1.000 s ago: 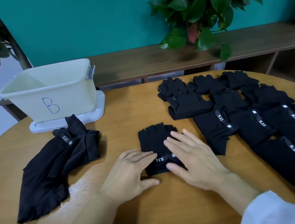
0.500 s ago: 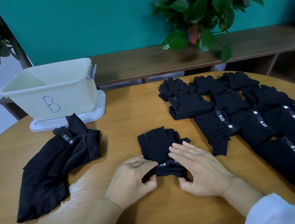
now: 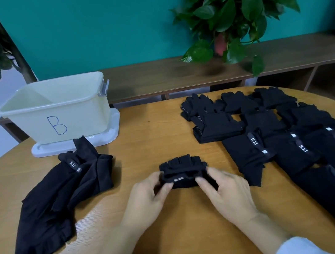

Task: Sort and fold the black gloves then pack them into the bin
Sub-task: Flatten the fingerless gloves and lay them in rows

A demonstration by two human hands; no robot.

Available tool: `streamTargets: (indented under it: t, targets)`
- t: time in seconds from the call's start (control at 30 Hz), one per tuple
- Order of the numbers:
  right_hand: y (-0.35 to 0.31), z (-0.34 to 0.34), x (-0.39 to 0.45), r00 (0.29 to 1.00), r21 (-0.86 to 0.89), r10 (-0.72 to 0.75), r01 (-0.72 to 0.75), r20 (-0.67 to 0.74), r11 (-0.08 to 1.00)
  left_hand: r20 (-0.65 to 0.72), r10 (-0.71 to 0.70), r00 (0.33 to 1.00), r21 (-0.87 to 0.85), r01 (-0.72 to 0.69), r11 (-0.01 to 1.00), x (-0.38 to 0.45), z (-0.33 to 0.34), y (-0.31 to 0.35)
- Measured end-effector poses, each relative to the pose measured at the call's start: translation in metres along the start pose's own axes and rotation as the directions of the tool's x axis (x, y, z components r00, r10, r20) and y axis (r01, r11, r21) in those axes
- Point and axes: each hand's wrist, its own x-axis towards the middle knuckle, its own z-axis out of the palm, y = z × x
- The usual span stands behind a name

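We pinch the folded glove (image 3: 184, 171) with left hand (image 3: 146, 199) and right hand (image 3: 228, 192); its white lettering blurs, and fingertips hide its near corners.

There is only one view, from a camera on the person's head. It looks forward and down, close over the round bench (image 3: 170, 226). It faces the teal wall (image 3: 111, 21) behind, and the wide lens bends the edges.
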Motion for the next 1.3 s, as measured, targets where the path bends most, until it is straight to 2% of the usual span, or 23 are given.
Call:
streamTargets:
  t: [0.1, 0.17, 0.27, 0.37, 0.47, 0.63, 0.8, 0.87, 0.93, 0.97, 1.03, 1.07, 1.13, 1.2, 1.3]
  targets:
    - [-0.004, 0.013, 0.016, 0.986, -0.059, 0.100, -0.109, -0.134, 0.992, -0.091, -0.104, 0.990, -0.037, 0.101, 0.994, 0.017, 0.007, 0.002]
    - [-0.006, 0.019, 0.026, 0.978, -0.084, 0.142, -0.156, -0.152, 0.984, -0.143, -0.157, 0.977, -0.046, 0.152, 0.987, 0.024, 0.011, 0.006]
    - [-0.008, 0.027, 0.038, 0.967, -0.110, 0.223, -0.236, -0.120, 0.965, -0.198, -0.197, 0.960, -0.009, 0.199, 0.980, 0.034, 0.014, 0.010]
    - [-0.009, 0.031, 0.045, 0.945, -0.151, 0.326, -0.323, -0.011, 0.934, -0.219, -0.263, 0.940, 0.062, 0.282, 0.957, 0.042, 0.015, 0.013]
    - [-0.009, 0.034, 0.047, 0.933, -0.190, 0.359, -0.351, 0.011, 0.917, -0.254, -0.304, 0.918, 0.137, 0.346, 0.928, 0.047, 0.018, 0.015]
    - [-0.011, 0.041, 0.044, 0.948, -0.165, 0.313, -0.319, -0.065, 0.933, -0.311, -0.313, 0.897, 0.175, 0.378, 0.909, 0.046, 0.021, 0.019]
    - [-0.009, 0.021, 0.043, 0.946, -0.066, 0.324, -0.325, -0.032, 0.943, -0.352, -0.283, 0.893, 0.078, 0.329, 0.941, 0.035, 0.018, 0.020]
    - [-0.010, 0.010, 0.042, 0.966, -0.025, 0.232, -0.236, -0.111, 0.971, -0.373, -0.221, 0.901, 0.105, 0.278, 0.955, 0.029, 0.016, 0.019]
    - [-0.011, 0.000, 0.044, 0.981, -0.087, 0.053, -0.070, -0.186, 0.994, -0.383, -0.112, 0.917, 0.179, 0.192, 0.965, 0.024, 0.016, 0.026]
    - [-0.011, -0.002, 0.049, 0.983, -0.140, -0.060, 0.036, -0.174, 0.990, -0.363, -0.045, 0.931, 0.231, 0.137, 0.963, 0.023, 0.018, 0.032]
    - [-0.011, 0.000, 0.061, 0.969, -0.249, -0.247, 0.234, -0.024, 0.940, -0.231, 0.040, 0.972, 0.347, 0.044, 0.937, 0.024, 0.027, 0.046]
    - [-0.012, 0.003, 0.065, 0.944, -0.286, -0.307, 0.329, 0.118, 0.900, -0.155, 0.022, 0.988, 0.387, 0.040, 0.921, 0.023, 0.034, 0.051]
    - [-0.013, 0.009, 0.066, 0.852, -0.282, -0.337, 0.464, 0.400, 0.839, -0.058, -0.130, 0.990, 0.474, 0.141, 0.869, 0.018, 0.047, 0.055]
    - [-0.006, 0.014, 0.060, 0.785, -0.252, -0.252, 0.456, 0.565, 0.854, -0.028, -0.218, 0.975, 0.542, 0.198, 0.817, 0.011, 0.056, 0.053]
    - [-0.006, 0.014, 0.052, 0.794, -0.270, -0.181, 0.397, 0.580, 0.877, -0.039, -0.210, 0.977, 0.561, 0.195, 0.804, 0.004, 0.062, 0.049]
